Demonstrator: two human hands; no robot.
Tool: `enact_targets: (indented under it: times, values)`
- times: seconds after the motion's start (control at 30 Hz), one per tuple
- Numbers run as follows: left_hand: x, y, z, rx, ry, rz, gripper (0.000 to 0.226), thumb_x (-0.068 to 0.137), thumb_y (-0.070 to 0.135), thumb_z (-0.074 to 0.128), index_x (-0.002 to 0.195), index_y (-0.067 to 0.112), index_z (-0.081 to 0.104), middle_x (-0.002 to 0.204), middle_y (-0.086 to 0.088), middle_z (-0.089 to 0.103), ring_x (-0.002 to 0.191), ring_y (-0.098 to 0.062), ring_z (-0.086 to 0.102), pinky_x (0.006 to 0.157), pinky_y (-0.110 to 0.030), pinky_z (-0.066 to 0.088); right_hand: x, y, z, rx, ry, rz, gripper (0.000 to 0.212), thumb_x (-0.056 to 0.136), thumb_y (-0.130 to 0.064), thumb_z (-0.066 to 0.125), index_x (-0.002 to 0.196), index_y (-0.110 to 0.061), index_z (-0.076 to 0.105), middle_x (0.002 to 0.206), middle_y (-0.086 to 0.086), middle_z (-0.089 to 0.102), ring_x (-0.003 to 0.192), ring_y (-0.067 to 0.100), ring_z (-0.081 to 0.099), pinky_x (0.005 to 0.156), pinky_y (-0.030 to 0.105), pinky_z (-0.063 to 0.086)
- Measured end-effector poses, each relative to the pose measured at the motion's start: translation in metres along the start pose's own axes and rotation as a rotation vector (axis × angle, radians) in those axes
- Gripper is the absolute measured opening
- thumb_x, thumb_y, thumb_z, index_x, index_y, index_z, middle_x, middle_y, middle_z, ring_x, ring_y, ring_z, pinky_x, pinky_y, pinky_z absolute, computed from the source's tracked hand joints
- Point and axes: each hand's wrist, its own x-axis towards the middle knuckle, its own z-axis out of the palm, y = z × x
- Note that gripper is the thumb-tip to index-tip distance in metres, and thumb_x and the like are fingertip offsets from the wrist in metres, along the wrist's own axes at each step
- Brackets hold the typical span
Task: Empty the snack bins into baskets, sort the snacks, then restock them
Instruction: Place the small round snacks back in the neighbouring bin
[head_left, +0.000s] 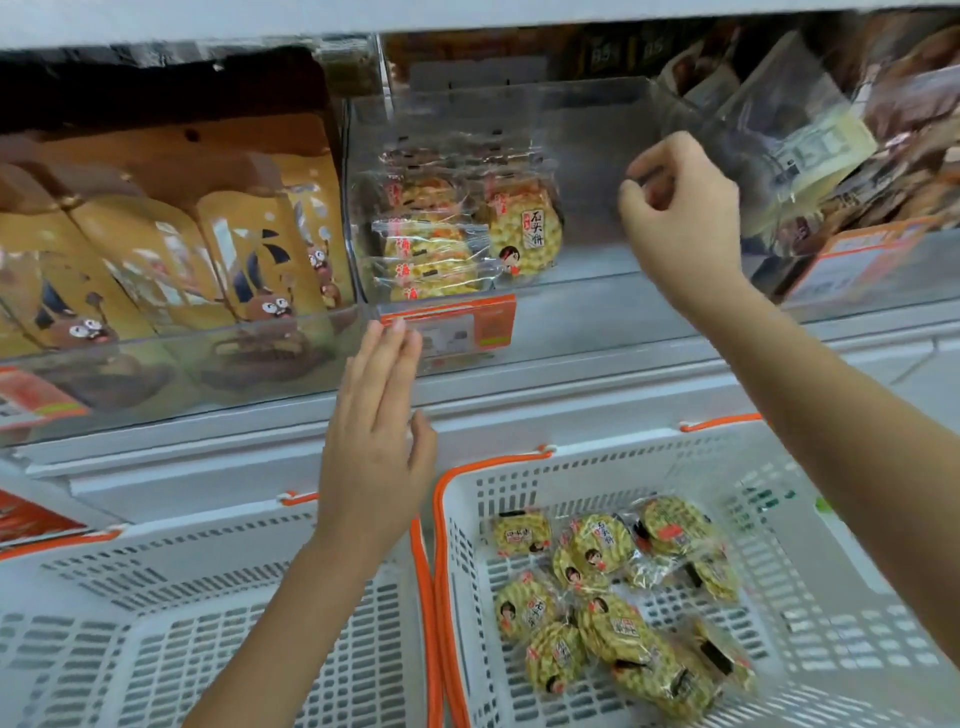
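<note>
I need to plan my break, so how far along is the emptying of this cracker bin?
Partly done: several cracker packs lie in the right basket. In hand: the right hand grips the clear bin, the left hand open near it. Left: packs in the bin, the left basket unfilled, sorting, restocking.

Clear bin (498, 208) sits centre frame on the shelf (597, 322), cracker packs (457, 234) stacked in its left half. Pouch bags (171, 244) in the bin left of it; another bin (810, 156) upper right. Two baskets below the shelf: left basket (156, 597) lower left, right basket (779, 519) lower right with loose cracker packets (613, 597) in it.
</note>
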Motion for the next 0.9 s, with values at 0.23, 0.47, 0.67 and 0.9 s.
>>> enact_targets:
  times: [0.23,0.47,0.67,0.9]
  values:
    - [-0.096,0.027,0.058,-0.088,-0.353,-0.051,0.041,0.087,0.009,0.04,0.125,0.006,0.056,0.125,-0.01,0.058,0.12,-0.023,0.047,0.109,-0.043,0.034,-0.177,0.095,0.011,-0.051,-0.025,0.19,0.01,0.087,-0.008,0.048,0.096,-0.01,0.053,0.085,-0.003,0.051,0.073,0.015,0.045,0.064,0.03,0.034]
    - [-0.143,0.059,0.138,-0.085,-0.866,-0.559,0.053,0.088,0.002,0.052,0.139,0.012,0.042,0.142,-0.007,0.045,0.126,-0.024,0.047,0.104,-0.037,0.042,-0.335,0.205,0.032,-0.217,-1.162,0.963,0.084,0.079,-0.022,0.073,0.146,-0.019,0.023,0.139,0.009,0.044,0.119,0.031,0.051,0.096,0.046,0.047]
    - [-0.206,0.052,0.189,-0.086,-1.255,-0.81,0.053,0.088,0.003,0.058,0.136,0.008,0.039,0.096,-0.004,0.057,0.078,-0.014,0.058,0.055,-0.021,0.047,-0.341,0.214,0.055,-0.282,-0.999,1.229,0.077,0.081,-0.027,0.073,0.142,-0.019,0.025,0.132,0.013,0.051,0.128,0.033,0.038,0.101,0.04,0.035]
    - [-0.217,0.047,0.202,-0.133,-1.25,-0.825,0.049,0.087,0.013,0.066,0.132,0.007,0.048,0.11,-0.003,0.061,0.079,-0.01,0.056,0.071,-0.02,0.047,-0.331,0.216,0.07,0.235,-0.57,1.71,0.063,0.086,-0.02,0.066,0.14,-0.011,0.034,0.133,0.014,0.046,0.113,0.031,0.049,0.087,0.04,0.043]
